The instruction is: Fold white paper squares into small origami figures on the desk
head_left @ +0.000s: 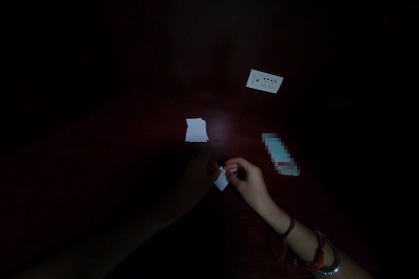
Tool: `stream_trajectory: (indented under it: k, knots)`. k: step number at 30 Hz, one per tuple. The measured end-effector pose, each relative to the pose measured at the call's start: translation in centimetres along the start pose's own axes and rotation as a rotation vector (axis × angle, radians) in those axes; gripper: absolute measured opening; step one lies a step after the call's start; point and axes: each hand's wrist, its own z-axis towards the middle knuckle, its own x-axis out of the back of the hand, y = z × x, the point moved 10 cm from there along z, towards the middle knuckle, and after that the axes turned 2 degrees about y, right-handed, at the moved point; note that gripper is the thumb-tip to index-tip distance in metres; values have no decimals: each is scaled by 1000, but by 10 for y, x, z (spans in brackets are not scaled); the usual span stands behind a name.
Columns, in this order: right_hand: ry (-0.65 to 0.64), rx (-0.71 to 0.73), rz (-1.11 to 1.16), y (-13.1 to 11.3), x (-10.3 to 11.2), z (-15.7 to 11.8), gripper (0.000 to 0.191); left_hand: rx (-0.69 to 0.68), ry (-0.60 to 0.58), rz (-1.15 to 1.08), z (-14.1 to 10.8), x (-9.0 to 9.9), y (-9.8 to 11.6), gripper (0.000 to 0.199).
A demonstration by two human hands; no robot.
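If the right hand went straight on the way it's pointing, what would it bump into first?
Probably the left hand: the right hand points toward it, across the small white paper both hold. It's dim there, so the depth is hard to judge.

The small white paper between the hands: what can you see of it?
The small white paper looks plain, its visible part roughly diamond-shaped, one corner pointing toward the person. The shadowed left hand and better-lit right hand hold it from either side, fingers covering parts of its edges. Whether it touches the dark reddish table is unclear.
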Motion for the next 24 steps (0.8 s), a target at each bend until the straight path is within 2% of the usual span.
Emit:
stream_trajectory:
  k: [5,14,19,24]
  knots:
    - [-7,0,-7,1,0,0,18,-53,-1,-34,0,-2,3,40]
    - [5,11,-19,-2,0,0,18,-30,-13,-11,0,-1,4,45]
    - [-11,-20,17,4,-2,0,21,34,-75,-113,1,-8,-11,46]
    - [-43,-115,65,22,-8,0,23,102,-116,-180,1,-15,-28,46]
